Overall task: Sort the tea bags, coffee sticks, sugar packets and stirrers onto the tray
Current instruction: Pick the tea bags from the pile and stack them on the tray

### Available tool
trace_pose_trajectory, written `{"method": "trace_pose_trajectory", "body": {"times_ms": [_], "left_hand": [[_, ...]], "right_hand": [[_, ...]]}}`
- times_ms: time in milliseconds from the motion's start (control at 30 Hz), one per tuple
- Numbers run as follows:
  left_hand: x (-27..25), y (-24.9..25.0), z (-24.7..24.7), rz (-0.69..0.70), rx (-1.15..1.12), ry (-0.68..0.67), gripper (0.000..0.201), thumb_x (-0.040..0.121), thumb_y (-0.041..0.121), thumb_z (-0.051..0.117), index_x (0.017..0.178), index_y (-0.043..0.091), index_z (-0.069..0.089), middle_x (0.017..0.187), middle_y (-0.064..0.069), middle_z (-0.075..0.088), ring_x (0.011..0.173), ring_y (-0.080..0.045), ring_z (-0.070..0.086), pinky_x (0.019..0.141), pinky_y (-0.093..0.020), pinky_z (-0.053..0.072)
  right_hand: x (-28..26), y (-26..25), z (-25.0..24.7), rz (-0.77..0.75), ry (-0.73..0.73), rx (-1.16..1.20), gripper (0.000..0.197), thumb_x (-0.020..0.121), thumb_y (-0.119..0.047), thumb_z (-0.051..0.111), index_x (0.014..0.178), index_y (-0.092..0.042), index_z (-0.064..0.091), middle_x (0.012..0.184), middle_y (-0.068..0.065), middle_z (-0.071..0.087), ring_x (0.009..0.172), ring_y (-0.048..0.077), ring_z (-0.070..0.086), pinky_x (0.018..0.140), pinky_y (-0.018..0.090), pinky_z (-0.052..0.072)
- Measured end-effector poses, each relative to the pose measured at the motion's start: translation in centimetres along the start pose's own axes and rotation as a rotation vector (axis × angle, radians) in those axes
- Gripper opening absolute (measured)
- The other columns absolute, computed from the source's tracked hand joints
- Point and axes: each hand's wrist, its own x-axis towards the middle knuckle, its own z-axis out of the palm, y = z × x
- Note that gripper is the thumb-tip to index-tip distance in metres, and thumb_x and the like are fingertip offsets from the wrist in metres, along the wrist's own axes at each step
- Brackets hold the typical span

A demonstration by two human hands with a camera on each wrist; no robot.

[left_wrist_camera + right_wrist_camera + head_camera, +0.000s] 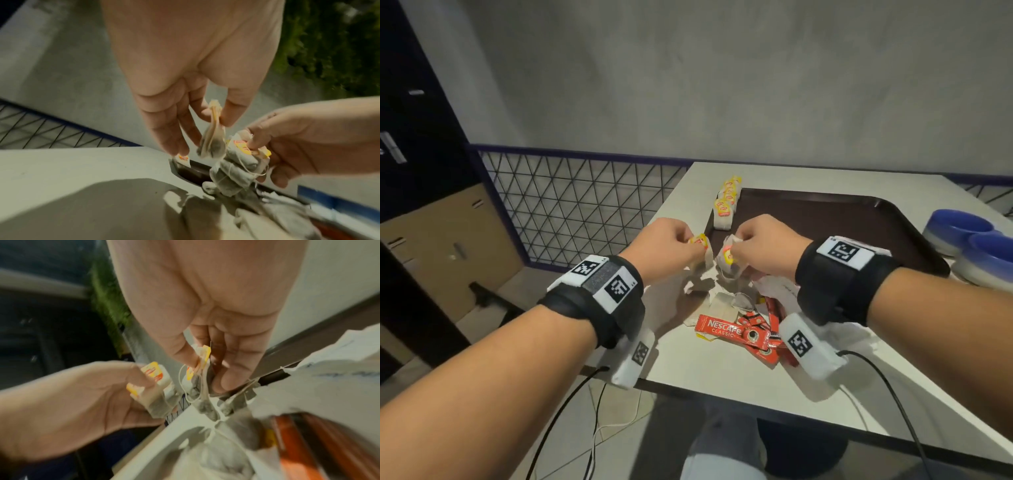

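My left hand (671, 241) pinches one tea bag (703, 248) by its yellow tag end, thumb against fingertips, so that grip is closed on it; the bag hangs just above the desk (688, 363), near the middle of the head view. My right hand (763, 245) sits just beside it, its grip closed on a tangled bunch of tea bags (232, 172) whose strings loop round each other; in the left wrist view that bunch hangs below my right fingers (257, 142), at the centre right of the frame.

The dark brown tray (825, 219) lies in the right centre of the head view, beyond both hands. A row of tea bags (727, 202) with yellow tags stands along its left edge, in the upper middle of the picture.

Below my hands, in the lower middle, a loose pile of tea bags (722, 298) and torn white paper (777, 286) lies on the desk, touching a heap of red coffee sticks (736, 334). My right wrist covers part of that heap.

At the right edge two blue and white bowls (976, 246) stand beside the tray. A black wire grid railing (585, 205) runs along the left of the desk, and cardboard boxes (448, 253) stand at the far left. Both wrist views are blurred.
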Motion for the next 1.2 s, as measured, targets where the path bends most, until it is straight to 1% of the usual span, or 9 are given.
{"method": "trace_pose_trajectory", "body": {"times_ms": [133,267,433,600,700,800,867,1033,1200], "left_hand": [[-0.4,0.8,-0.3,-0.139,-0.601,0.011,0.004,0.084,0.01,0.062,0.087,0.007,0.061,0.089,-0.013,0.07,0.084,-0.026,0.07,0.078,-0.039,0.061],[-0.8,2.6,0.1,-0.254,-0.986,-0.023,0.012,0.094,0.006,0.046,0.1,-0.001,0.055,0.098,-0.023,0.078,0.086,-0.035,0.077,0.08,-0.043,0.062],[0.3,5.0,2.6,-0.306,-0.954,-0.095,0.021,0.097,0.004,0.04,0.099,-0.005,0.058,0.067,-0.012,0.071,0.051,-0.019,0.068,0.062,-0.033,0.061],[3.5,6.9,5.4,-0.397,-1.072,-0.353,0.035,0.097,0.013,0.041,0.124,0.003,0.062,0.091,-0.015,0.065,0.057,-0.021,0.062,0.049,-0.028,0.056],[5.1,8.0,6.2,-0.338,-1.29,-0.685,0.046,0.1,0.039,0.042,0.102,0.002,0.069,0.09,-0.015,0.055,0.066,-0.022,0.052,0.058,-0.026,0.051],[7.0,8.7,6.7,-0.184,-1.218,-0.808,0.047,0.094,0.044,0.06,0.115,0.002,0.067,0.109,-0.019,0.056,0.09,-0.029,0.061,0.077,-0.041,0.062],[8.1,9.0,7.0,-0.138,-1.109,-0.77,0.035,0.089,0.029,0.069,0.112,0.003,0.07,0.107,-0.018,0.066,0.095,-0.033,0.07,0.08,-0.046,0.065],[10.2,9.4,8.3,-0.058,-1.054,-0.679,0.027,0.087,0.012,0.067,0.114,0.01,0.071,0.101,-0.016,0.073,0.099,-0.037,0.074,0.06,-0.037,0.064],[11.2,8.7,8.8,-0.043,-1.027,-0.613,0.023,0.085,0.015,0.068,0.107,0.013,0.076,0.092,-0.014,0.069,0.071,-0.02,0.071,0.054,-0.03,0.062]], "right_hand": [[-1.0,-0.1,-1.8,0.14,-0.014,0.472,0.012,0.094,-0.001,0.052,0.091,-0.002,0.064,0.087,0.016,0.064,0.066,0.025,0.066,0.06,0.035,0.057],[-1.6,0.7,-3.7,0.197,-0.074,0.773,0.01,0.092,-0.003,0.052,0.091,-0.008,0.06,0.086,0.011,0.06,0.07,0.025,0.061,0.054,0.03,0.047],[-1.9,1.9,-6.3,-0.003,-0.209,0.807,0.009,0.087,-0.004,0.047,0.082,-0.008,0.054,0.08,0.009,0.053,0.064,0.021,0.05,0.052,0.03,0.035],[-1.6,3.4,-8.6,-0.119,-0.191,0.555,0.019,0.093,0.001,0.05,0.082,-0.005,0.064,0.068,0.008,0.056,0.056,0.016,0.048,0.052,0.03,0.034],[0.1,4.3,-9.8,-0.133,-0.023,0.239,0.016,0.095,-0.008,0.057,0.091,-0.009,0.072,0.076,0.01,0.068,0.061,0.015,0.057,0.053,0.031,0.045],[1.9,5.2,-10.9,-0.16,0.056,0.078,0.014,0.096,-0.016,0.061,0.094,-0.016,0.075,0.083,0.009,0.075,0.061,0.016,0.063,0.06,0.031,0.054],[2.8,5.8,-11.7,-0.185,0.082,0.065,0.012,0.095,-0.017,0.064,0.094,-0.017,0.075,0.08,0.005,0.075,0.06,0.013,0.065,0.062,0.031,0.056],[4.4,7.1,-13.1,-0.233,0.093,0.13,0.01,0.093,-0.01,0.068,0.098,-0.015,0.075,0.08,0.006,0.075,0.06,0.015,0.063,0.066,0.038,0.057],[5.0,7.9,-13.6,-0.272,0.139,0.137,0.024,0.085,-0.021,0.078,0.107,-0.029,0.07,0.09,0.003,0.075,0.063,0.024,0.07,0.076,0.048,0.062]]}}
